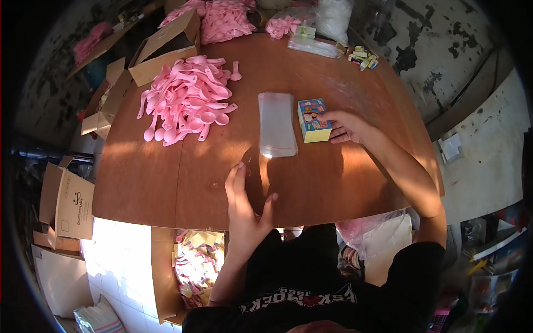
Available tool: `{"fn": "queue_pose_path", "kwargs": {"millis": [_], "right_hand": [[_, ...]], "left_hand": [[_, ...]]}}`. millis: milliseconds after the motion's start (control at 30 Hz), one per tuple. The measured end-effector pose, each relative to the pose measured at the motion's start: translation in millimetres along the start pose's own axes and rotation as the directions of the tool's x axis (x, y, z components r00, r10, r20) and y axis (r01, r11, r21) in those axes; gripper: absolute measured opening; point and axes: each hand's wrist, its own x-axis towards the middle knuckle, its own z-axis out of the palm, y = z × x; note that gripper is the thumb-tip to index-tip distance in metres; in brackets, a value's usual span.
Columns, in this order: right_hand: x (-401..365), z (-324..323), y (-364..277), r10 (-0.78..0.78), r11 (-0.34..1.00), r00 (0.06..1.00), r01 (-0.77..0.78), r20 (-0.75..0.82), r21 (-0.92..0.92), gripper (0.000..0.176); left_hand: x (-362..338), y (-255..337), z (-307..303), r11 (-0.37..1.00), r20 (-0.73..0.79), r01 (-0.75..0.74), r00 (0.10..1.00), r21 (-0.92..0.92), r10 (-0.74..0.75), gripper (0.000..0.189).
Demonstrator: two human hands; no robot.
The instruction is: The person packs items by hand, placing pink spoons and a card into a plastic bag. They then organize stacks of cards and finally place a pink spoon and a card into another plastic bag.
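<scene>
A stack of small printed cards (315,123), blue on top with yellow sides, stands on the brown table. My right hand (347,127) grips its right edge, thumb over the top face and fingers down the side. Just left of it lies a flat pile of clear plastic sleeves (276,125). My left hand (247,216) is open over the table's near edge, thumb and fingers apart, with nothing in it. A big heap of pink plastic spoons (189,100) covers the table's left part, and one single spoon (236,71) lies beside it.
Cardboard boxes (166,47) and bags of pink spoons (227,22) line the far left. Clear bags (313,47) and small yellow packets (363,57) sit at the back right. Below the near edge, an open carton (162,272) holds many packed pieces (199,261).
</scene>
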Motion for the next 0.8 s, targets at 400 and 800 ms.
{"fn": "queue_pose_path", "kwargs": {"millis": [400, 800], "right_hand": [[-31.6, 36.6, -0.7, -0.962, 0.228, 0.248, 0.518, -0.11, -0.824, 0.034], [-32.3, 113.2, 3.7, -0.861, 0.118, 0.467, 0.567, 0.201, -0.815, 0.016]], "left_hand": [[-0.4, -1.9, 0.0, 0.999, -0.014, -0.049, 0.999, 0.007, 0.049, 0.073], [79.0, -5.2, -58.1, 0.912, 0.431, -0.351, 0.871, 0.211, 0.236, 0.046]]}}
